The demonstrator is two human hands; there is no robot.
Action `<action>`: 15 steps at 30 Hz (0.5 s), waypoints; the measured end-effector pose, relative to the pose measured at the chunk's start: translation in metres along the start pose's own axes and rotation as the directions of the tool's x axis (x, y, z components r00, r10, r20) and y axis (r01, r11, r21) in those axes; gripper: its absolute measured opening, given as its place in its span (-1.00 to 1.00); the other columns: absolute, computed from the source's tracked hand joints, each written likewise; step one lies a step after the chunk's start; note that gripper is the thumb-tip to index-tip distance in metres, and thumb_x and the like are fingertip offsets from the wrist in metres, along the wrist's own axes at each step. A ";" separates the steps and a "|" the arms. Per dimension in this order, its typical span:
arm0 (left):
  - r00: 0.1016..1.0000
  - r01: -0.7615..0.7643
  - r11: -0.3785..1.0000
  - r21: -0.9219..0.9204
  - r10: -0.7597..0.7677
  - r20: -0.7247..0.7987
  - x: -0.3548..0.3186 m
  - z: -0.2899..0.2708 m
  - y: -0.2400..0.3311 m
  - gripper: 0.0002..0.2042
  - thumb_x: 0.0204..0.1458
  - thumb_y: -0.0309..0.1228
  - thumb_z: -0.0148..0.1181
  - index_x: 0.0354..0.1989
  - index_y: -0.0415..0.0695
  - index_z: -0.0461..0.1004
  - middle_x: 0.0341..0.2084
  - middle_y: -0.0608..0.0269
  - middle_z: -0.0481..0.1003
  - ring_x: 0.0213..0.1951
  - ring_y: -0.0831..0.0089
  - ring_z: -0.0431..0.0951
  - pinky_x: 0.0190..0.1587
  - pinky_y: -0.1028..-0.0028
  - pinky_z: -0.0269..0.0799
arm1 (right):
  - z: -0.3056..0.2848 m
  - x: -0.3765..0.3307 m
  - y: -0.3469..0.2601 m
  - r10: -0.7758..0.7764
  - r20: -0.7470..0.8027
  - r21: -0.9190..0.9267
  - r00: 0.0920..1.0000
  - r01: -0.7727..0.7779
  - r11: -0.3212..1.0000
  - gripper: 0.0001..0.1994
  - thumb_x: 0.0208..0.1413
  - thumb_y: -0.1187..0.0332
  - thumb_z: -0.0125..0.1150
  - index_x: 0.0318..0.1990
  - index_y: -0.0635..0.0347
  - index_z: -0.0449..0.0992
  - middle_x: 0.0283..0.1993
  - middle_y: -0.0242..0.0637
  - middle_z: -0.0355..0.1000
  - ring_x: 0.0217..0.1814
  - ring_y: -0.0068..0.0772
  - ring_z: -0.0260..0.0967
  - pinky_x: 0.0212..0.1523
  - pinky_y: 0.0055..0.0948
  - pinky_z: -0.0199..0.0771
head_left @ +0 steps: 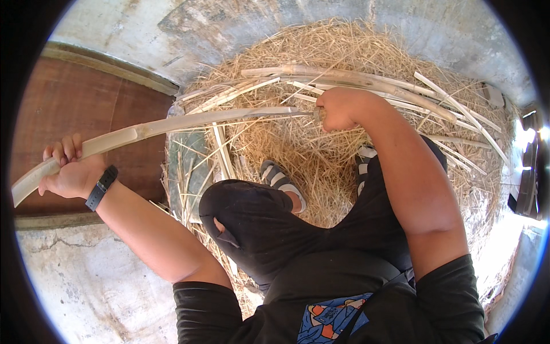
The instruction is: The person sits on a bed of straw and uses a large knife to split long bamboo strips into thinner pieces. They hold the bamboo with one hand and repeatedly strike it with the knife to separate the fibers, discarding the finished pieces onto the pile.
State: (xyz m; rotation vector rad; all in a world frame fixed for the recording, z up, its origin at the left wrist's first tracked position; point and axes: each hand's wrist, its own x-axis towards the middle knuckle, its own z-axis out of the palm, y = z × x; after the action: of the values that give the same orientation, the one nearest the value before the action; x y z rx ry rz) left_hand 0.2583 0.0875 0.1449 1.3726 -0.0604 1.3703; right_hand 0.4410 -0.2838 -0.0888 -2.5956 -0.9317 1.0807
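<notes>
My left hand point(73, 167) grips a long split bamboo length point(172, 123) near its outer end, at the far left. The pale hollow inner side of the bamboo shows, with a node ridge partway along. Closed around the handle of a knife point(306, 113) is my right hand point(342, 109), in front of my knees. The thin dark blade points left and lies against the bamboo's right end; I cannot tell how deep it sits in it. My right fingers partly hide the handle.
Straw point(309, 155) covers the floor around my sandalled feet. Beyond my right hand lie bamboo poles point(372, 86) and several split strips point(458, 103). A brown wooden door point(74, 109) stands at left, and a worn plaster wall point(435, 34) curves behind the straw.
</notes>
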 end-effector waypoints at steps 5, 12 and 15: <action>0.998 0.029 0.999 -0.046 -0.026 0.060 0.009 -0.015 -0.002 -0.19 0.08 0.55 -0.36 -0.39 -0.12 0.25 -0.66 0.38 0.11 -0.66 0.52 0.02 -0.60 0.51 -0.04 | 0.001 0.002 -0.002 0.015 0.014 -0.014 1.000 -0.015 1.000 -0.42 -0.05 0.26 0.34 0.18 0.26 0.51 0.10 0.02 0.54 0.13 -0.05 0.51 0.10 -0.17 0.51; 0.999 0.012 1.000 -0.029 -0.011 0.040 0.004 -0.012 0.000 -0.19 0.07 0.55 -0.33 -0.39 -0.13 0.25 -0.67 0.39 0.12 -0.67 0.52 0.01 -0.60 0.51 -0.05 | -0.001 0.000 -0.003 0.014 0.034 0.012 0.999 -0.014 1.000 -0.44 -0.05 0.26 0.37 0.16 0.25 0.52 0.02 0.00 0.57 0.02 -0.08 0.56 0.01 -0.18 0.54; 0.999 0.023 0.999 -0.043 -0.021 0.047 0.005 -0.014 0.000 -0.19 0.07 0.55 -0.33 -0.39 -0.13 0.25 -0.67 0.40 0.11 -0.67 0.52 0.00 -0.60 0.52 -0.05 | -0.002 -0.001 -0.004 0.010 0.051 0.035 0.999 -0.012 0.999 -0.42 -0.04 0.26 0.39 0.19 0.27 0.50 -0.03 0.00 0.59 -0.06 -0.09 0.58 -0.06 -0.19 0.55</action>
State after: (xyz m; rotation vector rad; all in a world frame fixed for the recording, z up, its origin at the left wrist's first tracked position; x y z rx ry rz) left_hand 0.2508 0.1004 0.1435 1.3647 -0.1055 1.3113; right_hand 0.4397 -0.2810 -0.0852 -2.5599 -0.9017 1.1599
